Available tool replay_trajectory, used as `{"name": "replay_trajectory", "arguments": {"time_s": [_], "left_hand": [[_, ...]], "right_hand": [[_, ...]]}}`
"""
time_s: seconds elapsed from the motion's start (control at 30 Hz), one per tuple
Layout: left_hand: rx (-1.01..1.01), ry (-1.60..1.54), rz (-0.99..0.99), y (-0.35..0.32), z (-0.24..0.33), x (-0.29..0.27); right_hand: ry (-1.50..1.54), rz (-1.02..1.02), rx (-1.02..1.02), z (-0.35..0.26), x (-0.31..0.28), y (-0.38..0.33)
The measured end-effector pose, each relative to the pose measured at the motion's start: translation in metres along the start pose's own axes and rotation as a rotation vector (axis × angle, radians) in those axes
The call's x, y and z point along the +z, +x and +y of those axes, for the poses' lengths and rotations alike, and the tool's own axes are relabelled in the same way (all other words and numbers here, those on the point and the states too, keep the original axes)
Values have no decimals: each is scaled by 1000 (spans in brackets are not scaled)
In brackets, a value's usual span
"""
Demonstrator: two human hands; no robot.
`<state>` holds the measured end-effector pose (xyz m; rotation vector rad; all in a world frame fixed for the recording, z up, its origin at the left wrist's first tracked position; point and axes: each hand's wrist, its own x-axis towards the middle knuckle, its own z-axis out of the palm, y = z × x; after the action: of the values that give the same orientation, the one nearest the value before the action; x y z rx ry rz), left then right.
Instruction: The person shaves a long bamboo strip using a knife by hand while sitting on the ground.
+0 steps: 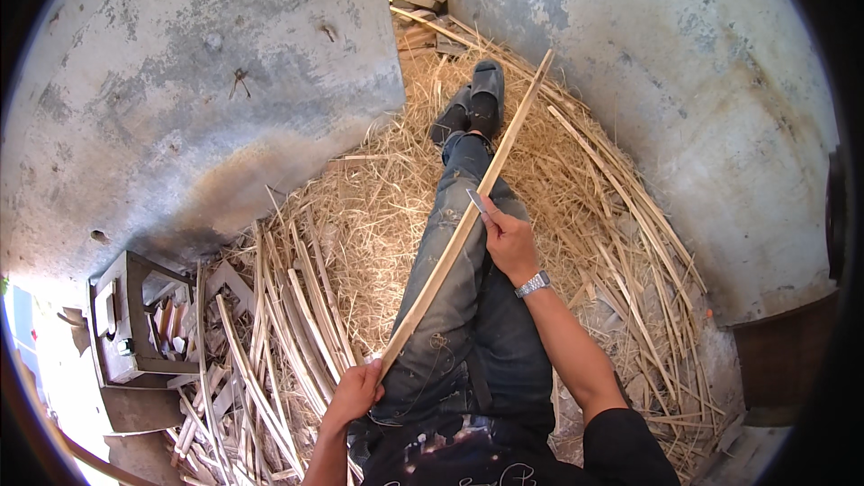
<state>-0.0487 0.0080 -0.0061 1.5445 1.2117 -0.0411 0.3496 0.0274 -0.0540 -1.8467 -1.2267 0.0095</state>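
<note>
A long, pale wooden strip [434, 286] lies slantwise over my outstretched legs [441, 270], its far end rising past my shoes [486, 90]. My left hand [358, 389] is closed around the strip's near end, by my lap. Farther up, near my knees, my right hand [509, 238] grips a small knife [476, 202]. The short grey blade rests across the strip, and the fingers hide its handle. A metal watch [533, 283] is on my right wrist.
Straw-like shavings [360, 216] cover the floor. Long strips lie in a heap [301, 315] at my left and in a curved pile [630, 207] along the right wall [711, 126]. A box-like frame [135, 364] stands at the far left, below a weathered wall panel [207, 63].
</note>
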Motion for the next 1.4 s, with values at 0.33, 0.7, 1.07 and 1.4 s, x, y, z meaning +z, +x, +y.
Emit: {"name": "replay_trajectory", "arguments": {"time_s": [0.33,0.7,1.07,1.4], "left_hand": [[-46,-49,-11,9,-6,4],[-104,-119,-39,10,-8,3],[-110,-232,-102,8,-9,0],[21,40,93,5,9,17]], "right_hand": [[174,-117,56,-11,-2,-41],[402,-342,-25,-34,-13,-84],[241,-326,-165,-20,-27,-18],[189,-154,-84,-21,6,-29]]}}
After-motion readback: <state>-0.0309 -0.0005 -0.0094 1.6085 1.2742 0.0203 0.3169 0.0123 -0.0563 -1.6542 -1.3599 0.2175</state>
